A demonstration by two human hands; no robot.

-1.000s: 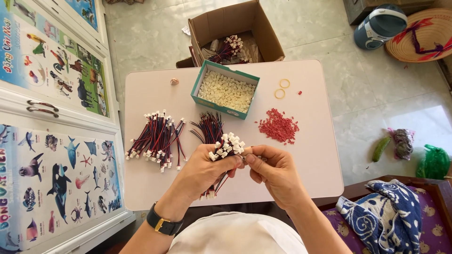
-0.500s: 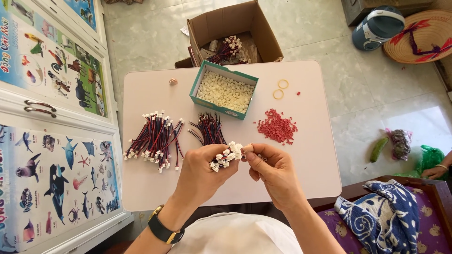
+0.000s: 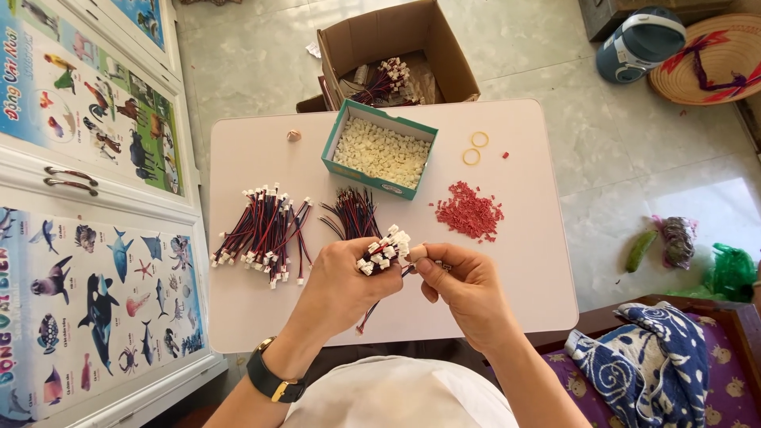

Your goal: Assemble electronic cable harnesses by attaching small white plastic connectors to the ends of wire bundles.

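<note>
Two bare hands meet just above the near edge of the pale pink folding table (image 3: pixel 523 261): the left hand (image 3: pixel 349 281), with a dark wristwatch (image 3: pixel 273 379) on its wrist, is clamped around a bundle of red-and-black wire leads with white plastic plug ends (image 3: pixel 382 252), and the right hand (image 3: pixel 468 289) has thumb and forefinger pinched together on one white plug at the bundle's right side. Compared with a second ago the bundle sits a touch higher and more upright in the fist, and the right fingers have closed in on a single end, so the work looks to be on one connector at a time. Its long axis runs from lower left, where the loose wire tails hang below the palm toward the person, up to the right, with the white plugs fanned out pointing away and slightly right. Beyond the hands lie a dark loose sheaf of wires (image 3: pixel 353 214) and, to the left, a spread pile of finished leads (image 3: pixel 265 234). Right of these is a heap of small red pieces (image 3: pixel 469 210). Farther off stand a teal cardboard tray of cream-white housings (image 3: pixel 380 150), two yellow rubber bands (image 3: pixel 474 147), and a brown carton (image 3: pixel 396 51) on the floor.
</note>
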